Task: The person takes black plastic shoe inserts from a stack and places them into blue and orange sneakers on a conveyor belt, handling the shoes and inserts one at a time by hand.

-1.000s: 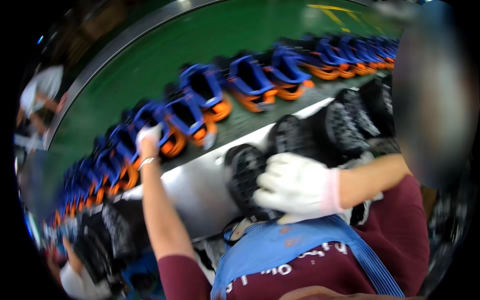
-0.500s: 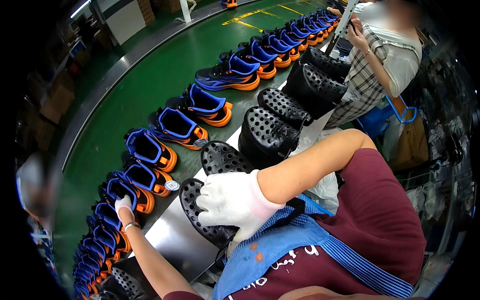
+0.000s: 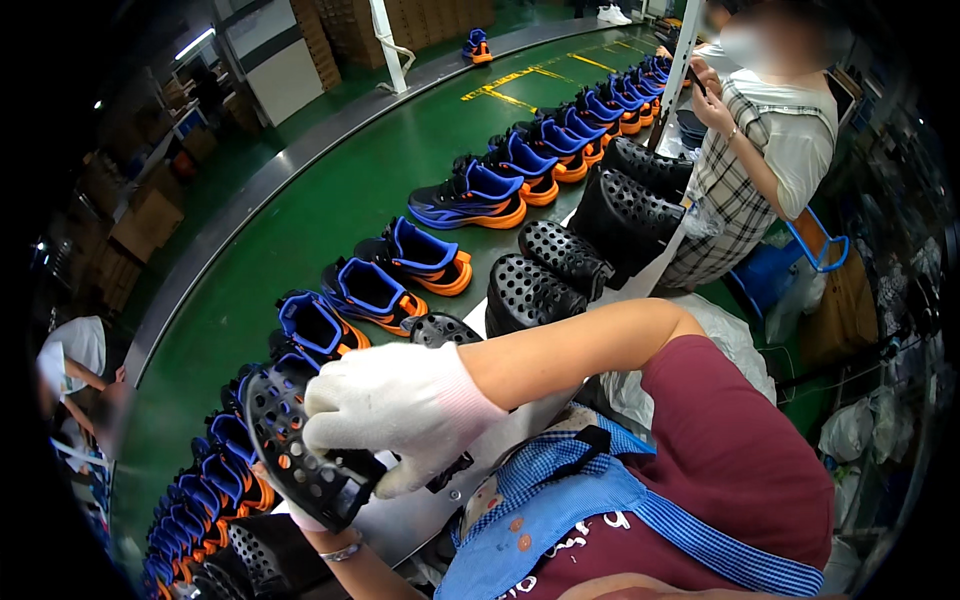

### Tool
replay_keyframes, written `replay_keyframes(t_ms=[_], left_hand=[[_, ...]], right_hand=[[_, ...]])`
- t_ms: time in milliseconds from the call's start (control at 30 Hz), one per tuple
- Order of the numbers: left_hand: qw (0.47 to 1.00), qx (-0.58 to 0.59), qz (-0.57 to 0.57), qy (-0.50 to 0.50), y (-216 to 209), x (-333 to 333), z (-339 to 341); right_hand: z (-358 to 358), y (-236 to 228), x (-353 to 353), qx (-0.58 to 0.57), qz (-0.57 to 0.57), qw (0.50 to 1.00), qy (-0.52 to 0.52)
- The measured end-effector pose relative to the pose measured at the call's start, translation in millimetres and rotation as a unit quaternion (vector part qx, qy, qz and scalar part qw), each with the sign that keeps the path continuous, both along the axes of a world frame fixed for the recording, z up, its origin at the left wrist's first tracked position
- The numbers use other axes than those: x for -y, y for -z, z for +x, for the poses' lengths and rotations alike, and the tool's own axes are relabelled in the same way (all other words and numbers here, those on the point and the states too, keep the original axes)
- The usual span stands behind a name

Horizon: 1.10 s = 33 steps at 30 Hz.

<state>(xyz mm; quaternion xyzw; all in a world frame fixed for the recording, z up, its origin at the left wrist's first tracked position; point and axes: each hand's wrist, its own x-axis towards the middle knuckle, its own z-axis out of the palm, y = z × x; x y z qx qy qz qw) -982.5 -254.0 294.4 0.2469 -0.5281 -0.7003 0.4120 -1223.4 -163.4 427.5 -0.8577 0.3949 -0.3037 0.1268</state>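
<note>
My right hand (image 3: 385, 415), in a white glove with a pink cuff, grips a black shoe-shaped piece full of round holes (image 3: 275, 440). It is lifted over the near row of sneakers, tilted so shoes show through its holes. Beneath and behind it is my left hand (image 3: 306, 517), with a bracelet at the wrist; its fingers are hidden. Blue, black and orange sneakers (image 3: 310, 320) stand in a long row along the green belt. Another black holed piece (image 3: 440, 328) lies just beyond my right hand, partly covered by it.
Stacks of similar black holed pieces (image 3: 535, 290) line the metal ledge, with more (image 3: 255, 550) at lower left. A co-worker in a checked apron (image 3: 745, 170) stands at far right, another person (image 3: 85, 370) at left. One sneaker (image 3: 477, 46) sits on the far rim.
My right hand has raised the black holed piece off the ledge and carried it left over the sneakers. My left hand has moved from inside a sneaker to below that piece. The view has shifted.
</note>
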Motion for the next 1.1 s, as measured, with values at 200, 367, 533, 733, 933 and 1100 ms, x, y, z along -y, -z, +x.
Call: replay_keyframes(t_ms=[200,367,533,733,933,1100], left_hand=[[0.980,0.068,-0.178,-0.063,-17,-9,-1],[0.959,-0.231,0.160,-0.028,-36,-23,-20],[0.965,-0.220,0.141,-0.008,-32,-14,-22],[0.952,-0.195,0.156,-0.177,3,1,-40],[0.943,-0.166,0.104,-0.268,21,23,-41],[0.933,-0.182,0.130,-0.283,42,40,-48]], right_hand=[[6,30,14,0.072,0.015,0.997,-0.028],[13,22,27,-0.034,0.052,0.998,-0.007],[19,34,46,0.013,0.123,0.992,0.006],[37,46,78,-0.049,0.276,0.956,0.088],[45,67,99,-0.045,0.292,0.950,0.098],[41,74,108,-0.129,0.228,0.961,0.091]])
